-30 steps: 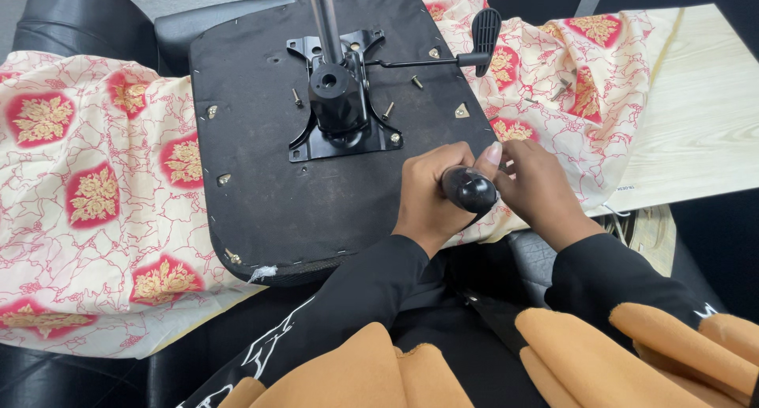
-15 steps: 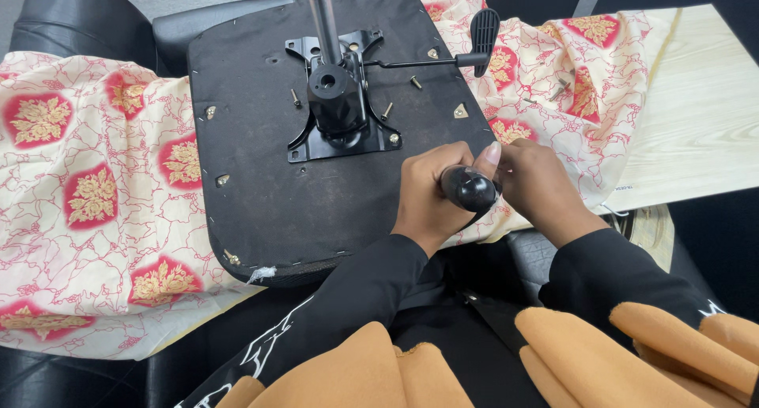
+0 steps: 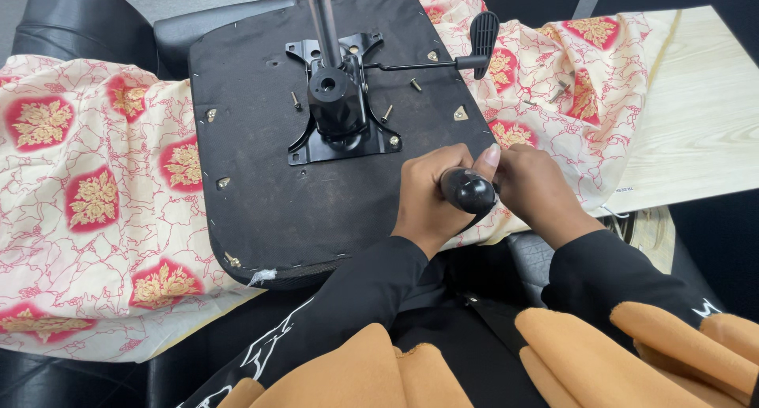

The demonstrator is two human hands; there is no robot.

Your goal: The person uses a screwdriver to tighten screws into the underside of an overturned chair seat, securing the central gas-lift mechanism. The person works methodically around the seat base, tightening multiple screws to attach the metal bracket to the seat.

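Note:
An upturned black chair seat point(image 3: 261, 194) lies in front of me with a black metal mechanism plate point(image 3: 341, 131) and a grey post point(image 3: 318, 13) standing up from it. At the seat's near right edge my left hand point(image 3: 427, 198) is wrapped around the rounded black handle of a screwdriver point(image 3: 470, 191). My right hand point(image 3: 536, 188) closes against the handle's other side, with one fingertip over its top. The tool's tip is hidden behind my hands.
Loose screws point(image 3: 415, 84) lie on the seat beside the plate. A black lever with a paddle end point(image 3: 482, 30) sticks out to the right. A red and cream patterned cloth point(image 3: 95, 210) lies under the seat, with a pale wooden board point(image 3: 704, 123) at the right. Orange fabric point(image 3: 379, 372) covers my lap.

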